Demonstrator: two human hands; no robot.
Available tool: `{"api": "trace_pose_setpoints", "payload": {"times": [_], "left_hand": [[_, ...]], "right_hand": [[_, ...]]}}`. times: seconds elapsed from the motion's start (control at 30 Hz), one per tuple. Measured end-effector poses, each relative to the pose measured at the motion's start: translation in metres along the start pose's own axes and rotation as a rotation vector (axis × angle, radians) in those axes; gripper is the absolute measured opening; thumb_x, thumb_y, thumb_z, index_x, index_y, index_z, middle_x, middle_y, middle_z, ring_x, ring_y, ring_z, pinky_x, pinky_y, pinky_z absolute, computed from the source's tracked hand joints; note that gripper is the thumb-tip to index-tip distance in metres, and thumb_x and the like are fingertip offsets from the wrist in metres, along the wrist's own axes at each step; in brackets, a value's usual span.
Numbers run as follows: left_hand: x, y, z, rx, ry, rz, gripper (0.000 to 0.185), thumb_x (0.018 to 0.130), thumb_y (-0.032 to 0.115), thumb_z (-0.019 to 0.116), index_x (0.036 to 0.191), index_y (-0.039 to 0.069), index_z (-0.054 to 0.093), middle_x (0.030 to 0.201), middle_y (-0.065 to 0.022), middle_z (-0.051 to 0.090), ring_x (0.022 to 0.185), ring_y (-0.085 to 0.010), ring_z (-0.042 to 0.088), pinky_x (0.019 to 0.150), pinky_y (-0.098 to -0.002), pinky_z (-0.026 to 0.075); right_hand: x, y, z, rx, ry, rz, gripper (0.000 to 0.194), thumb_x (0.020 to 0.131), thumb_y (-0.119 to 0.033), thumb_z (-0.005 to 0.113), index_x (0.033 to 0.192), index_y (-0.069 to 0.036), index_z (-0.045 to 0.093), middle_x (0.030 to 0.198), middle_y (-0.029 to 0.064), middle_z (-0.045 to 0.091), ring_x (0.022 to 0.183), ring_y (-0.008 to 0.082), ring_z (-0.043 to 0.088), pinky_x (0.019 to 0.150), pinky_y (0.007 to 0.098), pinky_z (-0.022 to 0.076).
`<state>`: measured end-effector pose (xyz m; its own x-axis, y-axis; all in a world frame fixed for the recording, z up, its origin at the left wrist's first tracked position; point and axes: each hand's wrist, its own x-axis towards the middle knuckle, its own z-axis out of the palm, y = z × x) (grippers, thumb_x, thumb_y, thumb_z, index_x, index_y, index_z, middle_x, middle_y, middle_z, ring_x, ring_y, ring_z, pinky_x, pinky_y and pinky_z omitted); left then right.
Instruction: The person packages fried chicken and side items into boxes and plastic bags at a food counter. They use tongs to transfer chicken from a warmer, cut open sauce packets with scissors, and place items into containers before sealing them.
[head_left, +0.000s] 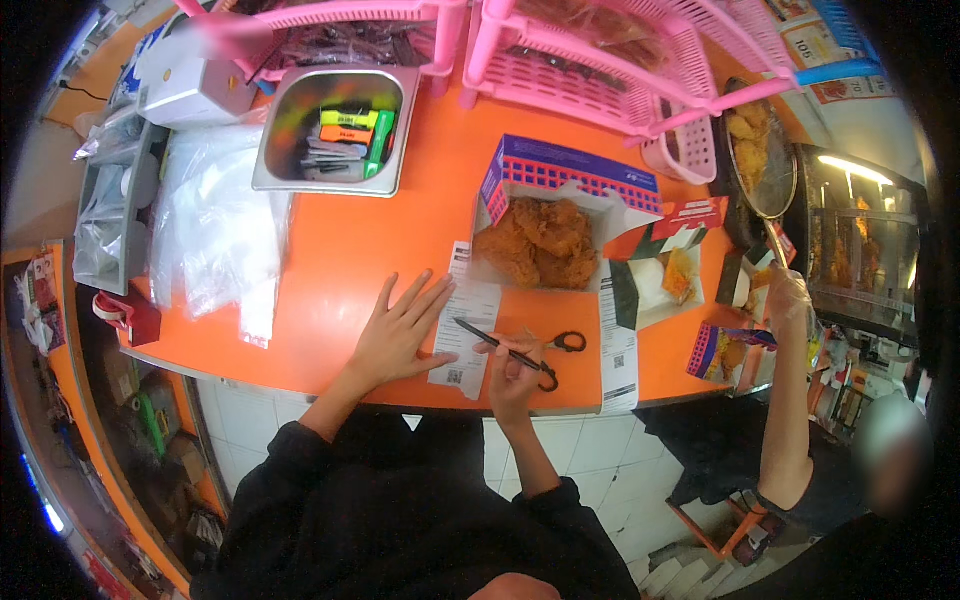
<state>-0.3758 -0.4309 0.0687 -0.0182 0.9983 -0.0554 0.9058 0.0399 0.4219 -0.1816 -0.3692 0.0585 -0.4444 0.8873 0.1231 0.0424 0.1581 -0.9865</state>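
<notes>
My left hand (401, 334) lies flat with its fingers spread, fingertips on the left edge of a printed paper receipt (469, 322). A dark pen (474, 331) is in my right hand (517, 367), its tip over that receipt. Black-handled scissors (574, 342) lie beside and partly behind the right hand, which hides their blades. Just beyond the receipt stands an open cardboard box (574, 166), purple and pink, with pieces of fried chicken (540, 244) in it. To the right of my right hand, a second long receipt (619, 367) reaches the front edge of the orange table (337, 247).
A metal pan (262, 161) holds highlighters and pens. Plastic bags (217, 225) lie at left, near a grey cup tray (112, 217). Pink racks (562, 82) line the back. Smaller food boxes (641, 289) sit at right, where a co-worker's gloved hand (791, 300) grips a strainer (765, 169).
</notes>
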Motion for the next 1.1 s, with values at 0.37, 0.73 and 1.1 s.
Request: {"api": "trace_pose_setpoints", "payload": {"times": [0.37, 0.73, 1.1], "left_hand": [[0.006, -0.004, 0.003, -0.006, -0.039, -0.013, 0.107, 0.071, 0.069, 0.064, 0.148, 0.002, 0.03, 0.154, -0.0101, 0.031, 0.144, -0.0298, 0.024, 0.115, -0.0571, 0.009], [0.005, -0.002, 0.001, -0.007, -0.046, -0.014, 0.104, 0.073, 0.066, 0.064, 0.147, 0.001, 0.032, 0.153, -0.0114, 0.032, 0.145, -0.0303, 0.023, 0.115, -0.0573, 0.007], [0.001, -0.008, 0.001, -0.506, 0.125, -0.058, 0.059, 0.091, 0.025, 0.055, 0.143, 0.004, 0.037, 0.149, -0.0141, 0.039, 0.142, -0.0308, 0.029, 0.115, -0.0529, 0.005]], "right_hand": [[-0.035, 0.009, -0.01, 0.128, 0.099, 0.009, 0.011, 0.097, -0.004, 0.05, 0.104, -0.001, 0.042, 0.104, 0.0171, 0.05, 0.08, 0.0272, 0.065, 0.075, 0.0408, 0.0579], [-0.037, 0.004, -0.011, 0.041, 0.108, -0.005, 0.011, 0.097, -0.001, 0.048, 0.105, -0.001, 0.041, 0.107, 0.0198, 0.049, 0.083, 0.0275, 0.065, 0.078, 0.0415, 0.057], [-0.005, -0.021, -0.006, -0.779, -0.273, -0.228, 0.049, 0.075, 0.01, 0.06, 0.121, -0.003, 0.055, 0.136, 0.0185, 0.043, 0.121, 0.0373, 0.049, 0.105, 0.0455, 0.0389]]}}
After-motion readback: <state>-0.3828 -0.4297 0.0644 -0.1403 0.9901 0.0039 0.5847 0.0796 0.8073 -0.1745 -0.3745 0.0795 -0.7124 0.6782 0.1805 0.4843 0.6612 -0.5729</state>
